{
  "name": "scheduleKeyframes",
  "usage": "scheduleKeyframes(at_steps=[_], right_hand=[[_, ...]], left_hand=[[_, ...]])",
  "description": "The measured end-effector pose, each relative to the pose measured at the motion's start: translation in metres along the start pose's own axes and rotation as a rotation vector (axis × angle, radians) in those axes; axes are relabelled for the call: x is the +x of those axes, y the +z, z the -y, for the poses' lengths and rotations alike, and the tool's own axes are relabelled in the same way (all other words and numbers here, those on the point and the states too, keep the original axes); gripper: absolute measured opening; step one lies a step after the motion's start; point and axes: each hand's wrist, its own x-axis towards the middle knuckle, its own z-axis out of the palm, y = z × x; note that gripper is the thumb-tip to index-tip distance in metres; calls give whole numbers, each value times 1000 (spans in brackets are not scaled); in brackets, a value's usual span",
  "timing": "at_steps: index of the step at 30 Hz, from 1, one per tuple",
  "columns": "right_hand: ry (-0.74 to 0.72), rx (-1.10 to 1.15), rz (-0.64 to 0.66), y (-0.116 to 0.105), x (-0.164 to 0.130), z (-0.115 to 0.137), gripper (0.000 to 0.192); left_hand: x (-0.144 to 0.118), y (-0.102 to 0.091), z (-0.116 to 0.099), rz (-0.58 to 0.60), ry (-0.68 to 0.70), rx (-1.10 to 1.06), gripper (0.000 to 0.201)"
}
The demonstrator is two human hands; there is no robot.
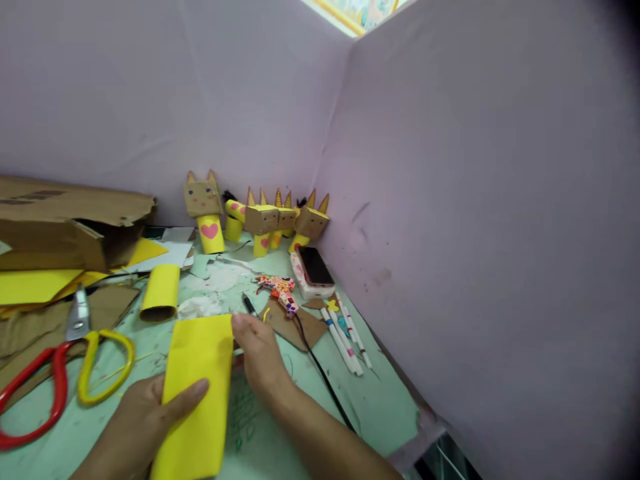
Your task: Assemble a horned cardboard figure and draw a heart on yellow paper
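Torn brown corrugated cardboard box [70,223], far left, lying on its side with the open end facing right; its contents could not be made out, though flat yellow paper sheets [35,285] lay just under and in front of it. Pale green worktable [385,407], scribbled and littered with scraps. Rectangular sheet of bright yellow craft paper [197,393], near centre, resting on the table: judged light, thin and limp, likely to crease, best taken by its long edges or pinned flat by a palm. Left hand [145,413], fingers together and laid flat over the sheet's left edge, pressing rather than pinching. Right hand [260,357], fingers closed on the sheet's far right corner, touching it. Large scissors with red and yellow loop handles [60,373], near left, just beside the sheet. Row of small cardboard cat figures on yellow tube bodies [260,223], far against the wall. Yellow paper tube [161,292], lying on its side beyond the sheet. Sticker-covered glue gun [280,292] with black cord. Smartphone [315,265] on a white case. White marker pens [345,337], right.
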Motion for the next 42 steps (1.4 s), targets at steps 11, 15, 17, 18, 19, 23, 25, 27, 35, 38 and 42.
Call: scheduleKeyframes(at_steps=[11, 15, 17, 18, 19, 23, 25, 27, 35, 38, 42], right_hand=[[-168, -1046, -251, -204, -1, 44, 32], [-127, -1108, -163, -213, 2, 21, 43], [-116, -1116, -135, -212, 4, 17, 40], [-112, -1118, -128, -212, 4, 16, 37], [-110, -1117, -123, -212, 4, 16, 32], [-115, -1077, -101, -215, 0, 23, 14], [-130, -1035, -83, -214, -4, 30, 9], [-165, -982, -86, -207, -7, 40, 9], [-348, -446, 295, -72, -19, 67, 9], [-176, -377, 505, -29, -18, 62, 5], [56, -314, 606, -14, -1, 48, 5]], left_hand=[[-10, 5, -9, -17, -51, -68, 35], [-9, 5, -9, -7, -13, -83, 35], [-7, 4, -8, 3, -4, -88, 36], [-6, 4, -7, 9, -1, -87, 35], [-5, 3, -6, 16, 2, -87, 35], [-6, 2, -5, 38, 2, -100, 33], [-8, 4, -6, 33, 12, -108, 32], [-11, 5, -9, 36, 32, -106, 29], [-9, 6, -7, 86, 116, -129, 25], [-10, 6, -8, 79, 191, -86, 26], [-10, 8, -9, 58, 193, -35, 26]])
